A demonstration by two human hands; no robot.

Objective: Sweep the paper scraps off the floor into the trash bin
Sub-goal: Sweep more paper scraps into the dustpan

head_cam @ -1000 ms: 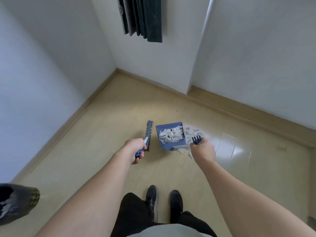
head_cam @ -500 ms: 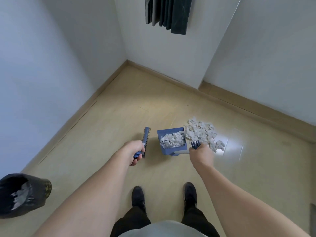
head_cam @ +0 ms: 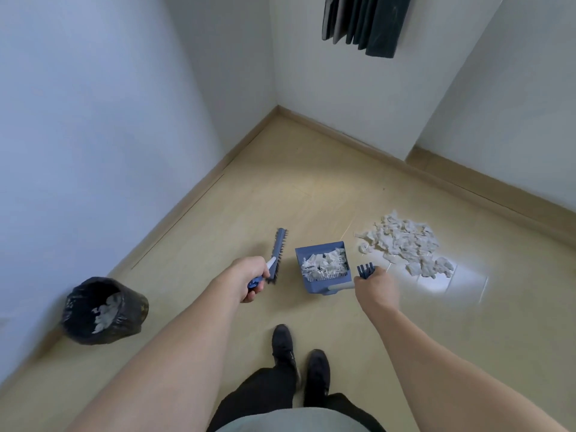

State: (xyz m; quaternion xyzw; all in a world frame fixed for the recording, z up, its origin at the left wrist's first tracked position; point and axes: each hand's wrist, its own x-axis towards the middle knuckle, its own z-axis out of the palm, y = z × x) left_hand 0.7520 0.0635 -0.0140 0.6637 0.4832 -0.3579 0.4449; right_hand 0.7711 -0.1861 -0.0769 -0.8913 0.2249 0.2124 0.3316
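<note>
Closest in you've got two black shoes [head_cam: 299,363] on the tan floor [head_cam: 218,338], both arms reaching out ahead of them.

Left hand [head_cam: 249,280] is wrapped tight around the blue handle end of the hand brush [head_cam: 276,257]. The brush sticks out past the knuckles, long axis running away from the person and leaning a touch right, dark bristles facing right toward the dustpan.

Right hand [head_cam: 375,288] is curled around the grey handle of the blue dustpan [head_cam: 322,266]. The handle runs left out of the fist, so the pan sits just left of the fingers, mouth pointing away toward the far wall, with a load of scraps [head_cam: 324,265] inside. A little blue comb bit pokes up above the knuckles.

Off to the left by the wall sits the trash bin [head_cam: 104,310], black liner, a few white bits already in it, well apart from the pan.

Farther out and right of the pan, the main paper scrap pile [head_cam: 405,241] lies on the floor. Beyond that, skirting board, white walls, and a dark curtain [head_cam: 364,23] up top.
</note>
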